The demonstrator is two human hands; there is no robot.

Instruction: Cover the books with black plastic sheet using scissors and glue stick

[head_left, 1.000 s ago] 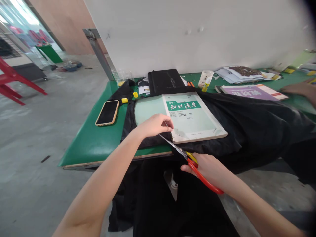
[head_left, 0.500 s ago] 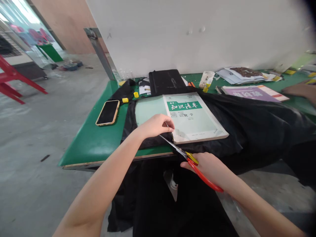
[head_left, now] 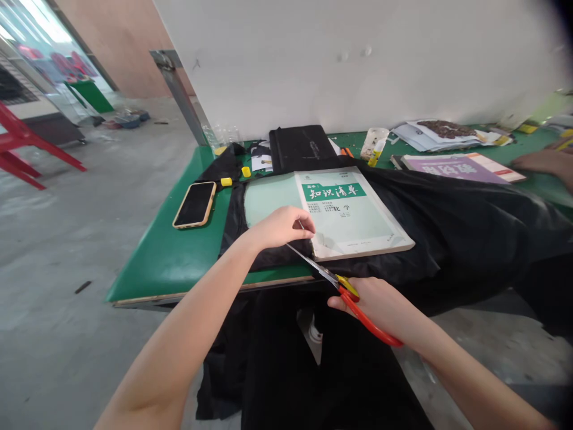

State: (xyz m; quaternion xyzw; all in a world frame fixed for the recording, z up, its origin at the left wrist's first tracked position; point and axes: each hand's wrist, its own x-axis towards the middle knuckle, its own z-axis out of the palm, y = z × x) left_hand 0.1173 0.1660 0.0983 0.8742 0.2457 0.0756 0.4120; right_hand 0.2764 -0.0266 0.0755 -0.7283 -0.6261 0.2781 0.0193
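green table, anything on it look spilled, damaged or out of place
Near the back right, a brown heap lies on white papers with no container visible, so it may be spilled. The pale green book's cover looks creased at its lower left corner, as if worn. Two yellow pieces lie loose near the phone.

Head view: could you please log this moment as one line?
left hand: at book; right hand: holding scissors; book: on black cloth; phone: on green table

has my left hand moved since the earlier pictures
No, not visibly: judged against the green table, your left hand keeps its place beside the book.
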